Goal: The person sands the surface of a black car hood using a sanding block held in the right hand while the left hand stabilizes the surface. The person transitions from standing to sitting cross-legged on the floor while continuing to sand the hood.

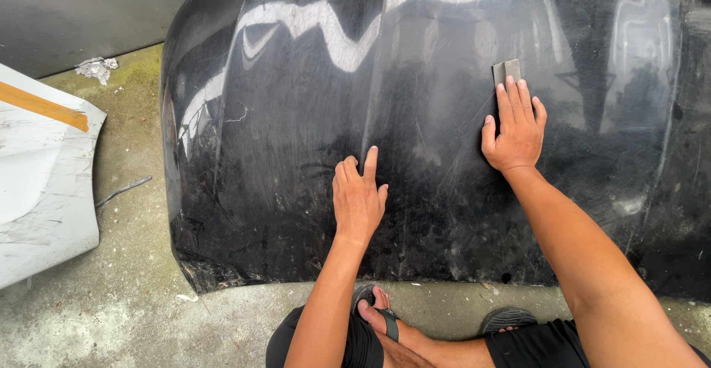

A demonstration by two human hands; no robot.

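Setting: stained concrete floor (126,301), outdoors; a large glossy black car body panel (296,116) lies across it. Right hand (516,135): fingers flat together, pressing a small grey sanding pad (506,70) against the panel's upper middle. Left hand (358,199): spread open, empty, bracing on the panel lower down. Risk, as I judge it: uneven pressure could gouge the paint; the pad could slip on the curve. White scuffed panel (44,183) at left, cut off. Pad mostly hidden under the fingers; glare masks scratches.
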